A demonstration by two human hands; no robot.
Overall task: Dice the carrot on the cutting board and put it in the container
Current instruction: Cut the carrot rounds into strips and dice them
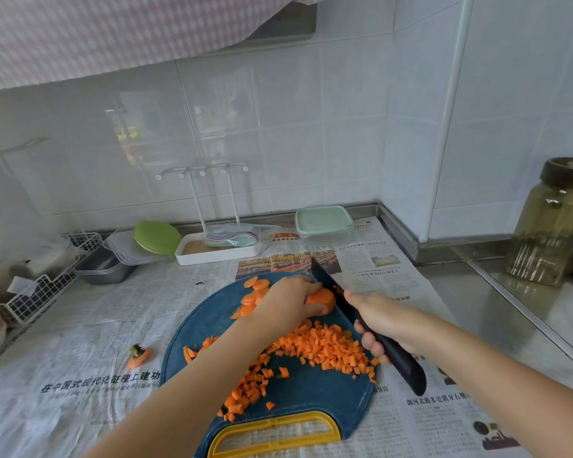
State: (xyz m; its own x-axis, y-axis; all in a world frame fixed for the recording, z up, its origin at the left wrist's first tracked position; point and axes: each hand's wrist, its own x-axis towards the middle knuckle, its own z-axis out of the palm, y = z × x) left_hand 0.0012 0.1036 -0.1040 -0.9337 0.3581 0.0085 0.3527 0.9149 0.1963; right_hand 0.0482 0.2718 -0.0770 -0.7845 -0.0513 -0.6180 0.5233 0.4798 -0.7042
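Orange carrot stub (321, 300) is pinned under the curled fingers (311, 285) of the left hand (291, 297) at the far side of the blue cutting board (311, 388). Its long axis runs roughly left-right, cut face pointing right. The right hand (381, 320) is wrapped round the handle of the black knife (328, 280); the blade touches that face and lies across the carrot's axis, tip away from the person, so the next cut looks like it lands just beside the left fingertips. Dice pile (325, 348) sits nearer on the board, slices (255, 292) are left of the hand, and the green-lidded container (323, 223) is well beyond on the papered desk (80, 325).
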